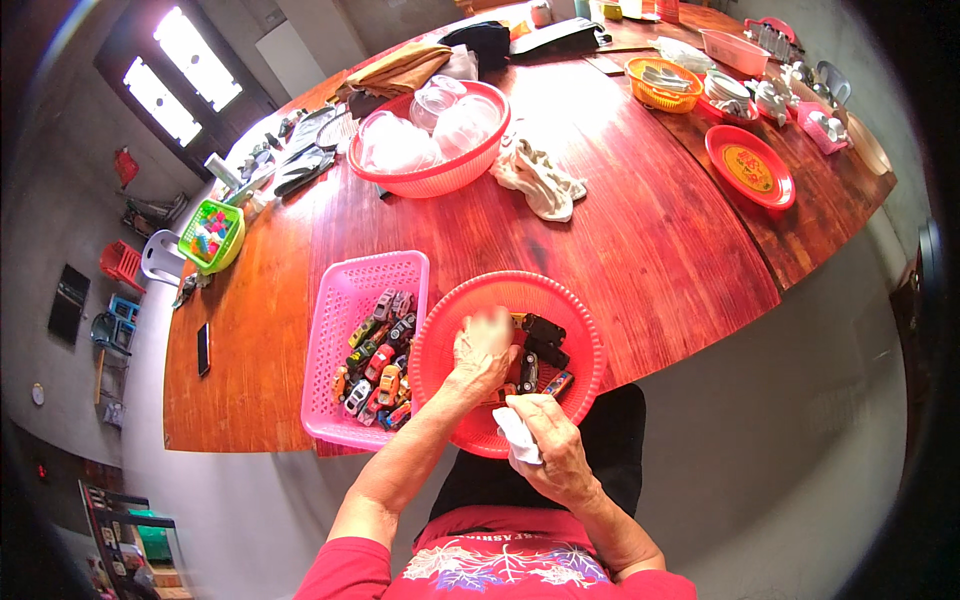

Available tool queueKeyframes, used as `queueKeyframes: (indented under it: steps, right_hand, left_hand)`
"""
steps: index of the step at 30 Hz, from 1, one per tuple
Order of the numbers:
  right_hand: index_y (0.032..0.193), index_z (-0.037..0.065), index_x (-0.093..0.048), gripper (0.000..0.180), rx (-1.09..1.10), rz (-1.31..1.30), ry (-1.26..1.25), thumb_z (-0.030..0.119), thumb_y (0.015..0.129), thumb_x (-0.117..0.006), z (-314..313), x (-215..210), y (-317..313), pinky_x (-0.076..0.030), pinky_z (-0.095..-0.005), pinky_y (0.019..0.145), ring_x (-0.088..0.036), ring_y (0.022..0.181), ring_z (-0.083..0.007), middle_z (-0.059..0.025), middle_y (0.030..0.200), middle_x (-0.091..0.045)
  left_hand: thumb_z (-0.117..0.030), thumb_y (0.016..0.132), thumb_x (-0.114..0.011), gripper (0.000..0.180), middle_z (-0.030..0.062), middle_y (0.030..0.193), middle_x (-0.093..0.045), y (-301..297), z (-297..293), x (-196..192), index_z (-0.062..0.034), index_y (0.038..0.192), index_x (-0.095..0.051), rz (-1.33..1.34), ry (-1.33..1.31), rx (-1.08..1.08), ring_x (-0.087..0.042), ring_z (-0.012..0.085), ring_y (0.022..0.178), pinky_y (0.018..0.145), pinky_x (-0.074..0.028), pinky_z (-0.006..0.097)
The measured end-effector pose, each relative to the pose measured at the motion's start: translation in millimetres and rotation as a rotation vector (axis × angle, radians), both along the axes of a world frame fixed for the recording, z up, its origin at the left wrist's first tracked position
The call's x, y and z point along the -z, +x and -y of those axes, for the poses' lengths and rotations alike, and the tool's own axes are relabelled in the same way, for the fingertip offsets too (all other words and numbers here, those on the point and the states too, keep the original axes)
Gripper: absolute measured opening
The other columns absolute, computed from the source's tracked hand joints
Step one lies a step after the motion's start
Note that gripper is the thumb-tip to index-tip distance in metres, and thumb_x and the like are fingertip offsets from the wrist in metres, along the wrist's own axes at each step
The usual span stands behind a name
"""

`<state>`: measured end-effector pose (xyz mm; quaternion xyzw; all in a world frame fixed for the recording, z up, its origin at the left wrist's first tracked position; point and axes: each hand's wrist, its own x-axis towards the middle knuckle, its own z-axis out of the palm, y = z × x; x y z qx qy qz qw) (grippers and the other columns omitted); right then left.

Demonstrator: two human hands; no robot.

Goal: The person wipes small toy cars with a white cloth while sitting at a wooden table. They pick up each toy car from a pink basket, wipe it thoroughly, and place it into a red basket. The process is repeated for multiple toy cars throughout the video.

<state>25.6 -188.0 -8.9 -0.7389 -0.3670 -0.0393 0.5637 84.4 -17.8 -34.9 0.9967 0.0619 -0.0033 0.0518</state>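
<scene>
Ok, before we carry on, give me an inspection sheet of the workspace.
Surface: reddish wooden table, glare toward the far side.
Job's things: toy cars in the pink basket; others in the red basket to its right.
Clutter: phone at left; green basket; large red bowl of clear plastic; beige cloth; red tray at right.
Hands: left hand inside the red basket, grip unclear; right hand holds a white cloth by its near rim.
Cables: nothing seen.
Surroundings: grey floor, door.
</scene>
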Motion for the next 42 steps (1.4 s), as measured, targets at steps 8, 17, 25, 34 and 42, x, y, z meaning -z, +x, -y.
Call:
queueKeyframes:
  steps: [8, 17, 25, 34, 42]
  right_hand:
    - [0.118, -0.003, -0.051, 0.050, 0.034, 0.054, 0.030, -0.003, 0.069, -0.063, -4.7, 6.5, 4.5, -0.048, -0.0380, 0.085, -0.059, 0.096, -0.0332, -0.0199, 0.104, -0.058]
    - [0.098, 0.004, -0.059, 0.031, 0.190, -0.169, 0.292, -0.005, 0.069, -0.065, -3.4, -4.6, 7.3, -0.049, -0.0308, 0.076, -0.058, 0.090, -0.0219, -0.0115, 0.100, -0.053]
    - [0.095, 0.007, -0.067, 0.037, 0.166, 0.078, 0.196, -0.003, 0.061, -0.073, -25.9, -15.1, -5.4, -0.048, -0.0327, 0.077, -0.054, 0.093, -0.0240, -0.0105, 0.101, -0.052]
    - [0.105, 0.006, -0.063, 0.042, 0.088, -0.158, 0.256, -0.007, 0.065, -0.066, -27.7, -22.5, -2.1, -0.045, -0.0306, 0.081, -0.053, 0.092, -0.0230, -0.0096, 0.098, -0.052]
    - [0.102, 0.006, -0.067, 0.038, 0.003, 0.173, 0.054, -0.002, 0.065, -0.068, -24.6, -25.2, -23.8, -0.047, -0.0347, 0.078, -0.053, 0.095, -0.0269, -0.0127, 0.106, -0.047]
  left_hand:
    - [0.001, 0.077, -0.059, 0.044, 0.0172, 0.100, -0.057, -16.6, -10.1, 0.1, -0.0006, 0.119, -0.046, 0.425, -0.228, -0.039, -0.059, 0.0299, 0.093, 0.078, -0.052, 0.041]
    - [-0.009, 0.091, -0.057, 0.043, 0.0068, 0.108, -0.056, -80.3, 5.9, -29.4, -0.0014, 0.129, -0.038, 0.197, -1.804, -0.101, -0.058, 0.0119, 0.090, 0.077, -0.051, 0.025]
    - [-0.009, 0.095, -0.052, 0.043, 0.0072, 0.124, -0.047, -121.9, 27.3, -35.6, -0.0007, 0.132, -0.034, 0.205, -1.880, -0.029, -0.046, 0.0130, 0.114, 0.099, -0.037, 0.027]
    - [-0.002, 0.092, -0.052, 0.037, 0.0069, 0.116, -0.049, -134.5, 32.7, -44.9, -0.0016, 0.126, -0.037, 0.286, -1.749, -0.010, -0.046, 0.0126, 0.109, 0.096, -0.038, 0.027]
    - [0.007, 0.086, -0.048, 0.046, 0.0083, 0.115, -0.047, -139.7, 32.5, -48.0, -0.0030, 0.129, -0.033, 0.381, -1.455, 0.069, -0.048, 0.0163, 0.109, 0.096, -0.039, 0.029]
